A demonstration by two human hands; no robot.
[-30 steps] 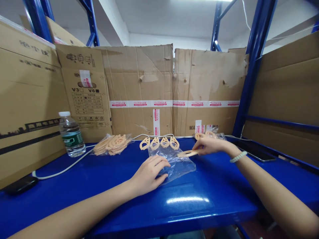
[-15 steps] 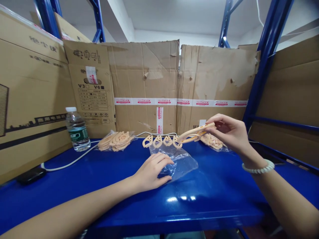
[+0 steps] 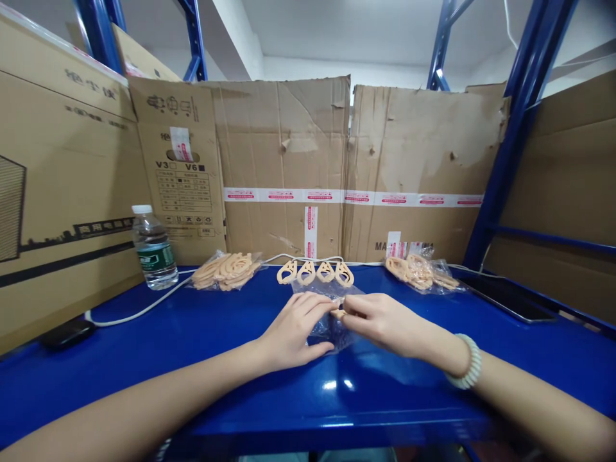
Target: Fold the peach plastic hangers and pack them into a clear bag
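My left hand (image 3: 298,327) rests on a clear plastic bag (image 3: 349,337) at the middle of the blue table, its fingers stretched forward and its thumb apart. Fingertips of my right hand (image 3: 387,323) pinch a beige folding hanger (image 3: 339,314), right at my left fingertips and over the bag. Only a small bit of this hanger shows; my fingers hide the rest, and I cannot tell whether it is inside the bag. Just beyond the bag, several beige folded hangers (image 3: 306,274) stand in a row.
Bagged hangers lie at the back left (image 3: 226,271) and back right (image 3: 418,273) of the table (image 3: 231,391). A water bottle (image 3: 156,253) stands left, near a black device (image 3: 68,333) and white cable (image 3: 129,321). A dark tablet-like slab (image 3: 510,300) lies right. Cardboard boxes (image 3: 283,160) wall the back.
My right hand has come down and left with the hanger, from above the right side to the bag beside my left hand. My left hand has stayed nearly still.
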